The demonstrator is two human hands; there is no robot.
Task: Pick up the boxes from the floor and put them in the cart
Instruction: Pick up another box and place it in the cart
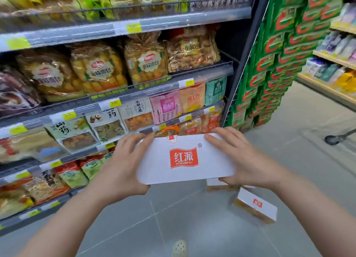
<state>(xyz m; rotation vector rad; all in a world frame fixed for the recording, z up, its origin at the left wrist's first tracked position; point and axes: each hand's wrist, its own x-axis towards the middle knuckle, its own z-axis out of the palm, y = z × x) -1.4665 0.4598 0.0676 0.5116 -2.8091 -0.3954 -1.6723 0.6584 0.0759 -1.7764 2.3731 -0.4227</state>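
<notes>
- snack shelves (pixel 96 95) fill the left side, bags all the way down
- left hand (pixel 123 166) grips the left end of the white box (pixel 185 158), fingers curled over its top edge
- right hand (pixel 238 158) clamps the right end, thumb underneath
- another white box (pixel 256 204) sits on the floor (pixel 192 228), lower right
</notes>
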